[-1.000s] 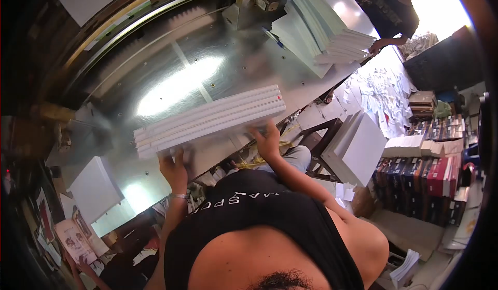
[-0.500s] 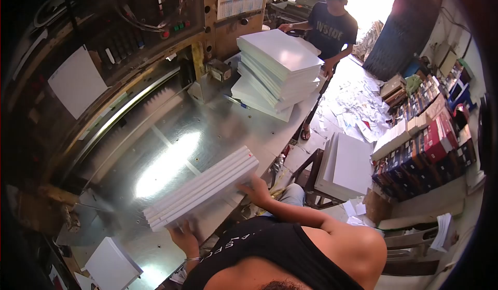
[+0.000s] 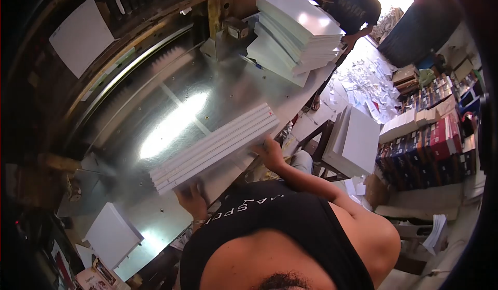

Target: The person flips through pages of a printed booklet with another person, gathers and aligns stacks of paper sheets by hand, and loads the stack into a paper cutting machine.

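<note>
A stack of several white paper blocks (image 3: pixel 218 145) is held slantwise at the near side of the metal table, its layered edges facing up. My left hand (image 3: pixel 192 199) grips its near lower-left side, with some fingers hidden beneath or behind it. At the right end, my right hand (image 3: pixel 268 152) curls against the near edge, its fingertips partly covered by the paper. Shiny steel tabletop (image 3: pixel 207 101) surrounds the stack, which I cannot tell is resting or slightly raised.
Farther back stands a tall pile of white paper (image 3: pixel 298 31), beside a pen (image 3: pixel 253 62) and a co-worker (image 3: pixel 355 7). A smaller white block (image 3: pixel 111 233) lies at lower left. More paper (image 3: pixel 355 139) sits on a stool at right, near stacked books (image 3: pixel 415 150) and floor scraps (image 3: pixel 365 85).
My view has tipped downward, so everything sits higher in the picture and the co-worker's head is mostly cut off. Both hands stay on the paper blocks, with little movement over the table.
</note>
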A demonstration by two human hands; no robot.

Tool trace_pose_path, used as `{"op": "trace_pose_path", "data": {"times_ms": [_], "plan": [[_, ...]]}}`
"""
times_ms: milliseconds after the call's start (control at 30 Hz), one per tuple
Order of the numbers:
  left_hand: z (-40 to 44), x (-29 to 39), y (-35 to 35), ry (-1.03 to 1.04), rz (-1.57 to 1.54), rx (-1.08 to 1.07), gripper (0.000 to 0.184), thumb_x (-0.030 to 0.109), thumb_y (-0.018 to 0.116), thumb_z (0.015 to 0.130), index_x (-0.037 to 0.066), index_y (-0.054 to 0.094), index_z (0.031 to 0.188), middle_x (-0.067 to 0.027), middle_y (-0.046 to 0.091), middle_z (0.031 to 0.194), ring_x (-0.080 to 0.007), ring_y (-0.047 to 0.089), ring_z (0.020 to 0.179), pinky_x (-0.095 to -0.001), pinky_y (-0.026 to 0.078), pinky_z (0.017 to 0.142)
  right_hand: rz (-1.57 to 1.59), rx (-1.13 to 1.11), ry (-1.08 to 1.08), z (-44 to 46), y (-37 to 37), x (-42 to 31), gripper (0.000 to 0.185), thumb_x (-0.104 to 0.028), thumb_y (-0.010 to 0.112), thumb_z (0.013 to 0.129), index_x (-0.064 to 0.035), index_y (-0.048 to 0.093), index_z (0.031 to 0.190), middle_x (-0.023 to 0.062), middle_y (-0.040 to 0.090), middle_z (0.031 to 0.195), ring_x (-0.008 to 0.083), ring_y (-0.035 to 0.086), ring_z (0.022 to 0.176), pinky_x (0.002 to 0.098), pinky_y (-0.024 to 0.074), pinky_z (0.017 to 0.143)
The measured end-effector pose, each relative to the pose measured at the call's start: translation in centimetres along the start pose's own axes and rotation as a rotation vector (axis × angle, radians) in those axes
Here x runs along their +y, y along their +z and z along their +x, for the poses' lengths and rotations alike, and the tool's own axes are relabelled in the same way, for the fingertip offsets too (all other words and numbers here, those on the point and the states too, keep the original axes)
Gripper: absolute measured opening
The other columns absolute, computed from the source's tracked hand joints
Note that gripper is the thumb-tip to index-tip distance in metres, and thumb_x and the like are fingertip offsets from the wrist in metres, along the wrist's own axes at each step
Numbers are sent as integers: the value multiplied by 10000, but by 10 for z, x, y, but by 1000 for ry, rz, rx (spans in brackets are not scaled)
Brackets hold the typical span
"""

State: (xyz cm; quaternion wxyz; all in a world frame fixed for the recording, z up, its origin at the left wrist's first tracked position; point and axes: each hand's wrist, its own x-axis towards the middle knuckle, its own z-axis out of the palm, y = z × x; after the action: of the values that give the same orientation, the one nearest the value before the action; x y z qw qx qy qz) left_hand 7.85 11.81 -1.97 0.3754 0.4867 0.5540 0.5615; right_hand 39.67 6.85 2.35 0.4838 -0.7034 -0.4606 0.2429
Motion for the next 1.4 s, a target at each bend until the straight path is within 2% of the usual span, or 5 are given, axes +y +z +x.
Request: {"op": "trace_pose_path", "data": {"times_ms": [233, 700, 767, 1000, 1400], "plan": [[-4, 29, 1, 74, 157, 22, 614, 157, 751, 952, -108, 505, 1449, -250, 643, 1370, -341, 616, 1279, -412, 467, 1095, -100, 17, -111, 2, -2, 3, 341, -198, 766, 923, 8, 647, 1168, 251, 735, 1042, 454, 705, 1014, 479, 549, 862], [7, 32, -12, 25, 36, -102, 432, 15, 787, 901, -33, 628, 1300, -134, 722, 1202, -220, 665, 1089, -358, 518, 985, -104, 31, -53, 12, -6, 27, 334, -252, 846, 864, 14, 697, 1002, 234, 745, 925, 417, 712, 834, 483, 531, 747], [10, 30, -17, -87, 74, -124, 419, -2, 805, 878, -18, 654, 1268, -119, 740, 1167, -206, 676, 1059, -347, 527, 965, -219, -181, 40, 24, -22, 25, 367, -118, 789, 866, 40, 652, 1168, 208, 754, 1069, 278, 726, 923, 418, 552, 832], [23, 74, -36, -18, -193, -199, 422, -6, 818, 878, -30, 652, 1266, -124, 743, 1169, -158, 683, 1124, -320, 543, 986, -47, -308, -101, 44, -30, -18, 463, -69, 771, 840, 42, 629, 1266, 160, 728, 1141, 259, 696, 1053, 389, 534, 941], [46, 48, -71, -404, 143, -175, 531, 333, 901, 824, -59, 740, 1143, -164, 793, 1010, -202, 759, 881, -326, 588, 816, 246, -570, 357, 62, 6, -24, 395, -232, 666, 1008, 59, 588, 1265, 154, 698, 1099, 233, 693, 939, 375, 577, 815]]}}
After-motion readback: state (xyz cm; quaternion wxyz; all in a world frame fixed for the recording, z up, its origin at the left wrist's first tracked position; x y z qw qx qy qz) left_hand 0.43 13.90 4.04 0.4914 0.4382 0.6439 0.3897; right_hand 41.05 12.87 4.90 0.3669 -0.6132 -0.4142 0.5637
